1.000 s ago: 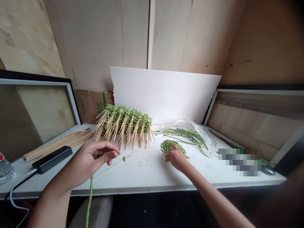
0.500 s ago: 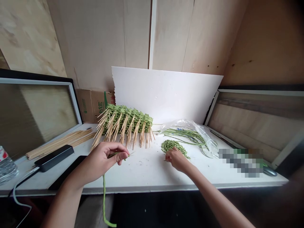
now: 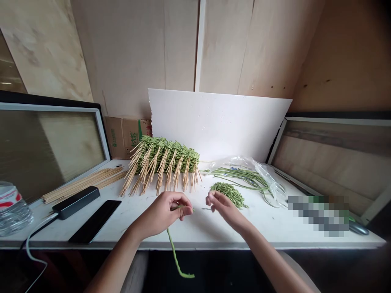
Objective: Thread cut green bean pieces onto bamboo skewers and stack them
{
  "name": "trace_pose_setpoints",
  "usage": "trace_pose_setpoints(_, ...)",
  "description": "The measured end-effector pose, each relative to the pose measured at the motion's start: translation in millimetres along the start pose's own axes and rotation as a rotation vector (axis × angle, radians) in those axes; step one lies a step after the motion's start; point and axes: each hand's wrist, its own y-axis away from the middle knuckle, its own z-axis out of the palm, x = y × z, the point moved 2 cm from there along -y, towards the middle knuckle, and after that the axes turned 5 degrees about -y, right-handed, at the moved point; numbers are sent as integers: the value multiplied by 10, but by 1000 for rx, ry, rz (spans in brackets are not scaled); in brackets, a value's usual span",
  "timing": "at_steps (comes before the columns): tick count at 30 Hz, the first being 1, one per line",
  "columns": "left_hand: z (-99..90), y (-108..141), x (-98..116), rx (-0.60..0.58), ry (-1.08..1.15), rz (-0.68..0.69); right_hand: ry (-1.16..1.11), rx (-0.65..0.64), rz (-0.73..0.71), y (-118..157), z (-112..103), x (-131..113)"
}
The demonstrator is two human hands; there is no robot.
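Note:
A soft green cord [image 3: 174, 254] hangs past the table's front edge from my left hand [image 3: 169, 211], whose thumb and fingers are closed round its upper part. A short green tip shows at the thumb. To the right, my right hand [image 3: 225, 208] is closed in a pinch, apart from the left. A thin grey sliver [image 3: 206, 209] shows by its fingers; I cannot make out its kind or whether it is gripped. Just behind this hand lies a pile of short green pieces [image 3: 227, 192].
Bundled sticks with green tops [image 3: 168, 156] lie at the back left, near loose sticks [image 3: 82, 183]. A phone [image 3: 95, 221], a black box [image 3: 76, 201] and a water bottle [image 3: 14, 209] are left. Green stems [image 3: 241, 175] lie partly in a plastic bag [image 3: 276, 189].
My left hand has moved right with the green cord, closer to my right hand. The right hand has drawn slightly away from the pile, and the view has shifted a little.

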Motion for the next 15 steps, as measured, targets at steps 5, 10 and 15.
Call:
trace_pose_setpoints(5,71,-7,-4,-29,8,-30,-679,-98,99,92,92,47)
trace_pose_setpoints(10,152,-35,-49,-62,16,-23,-781,-168,159,145,148,12)
trace_pose_setpoints(15,203,-65,-101,-76,10,-34,-763,-240,142,187,198,-61)
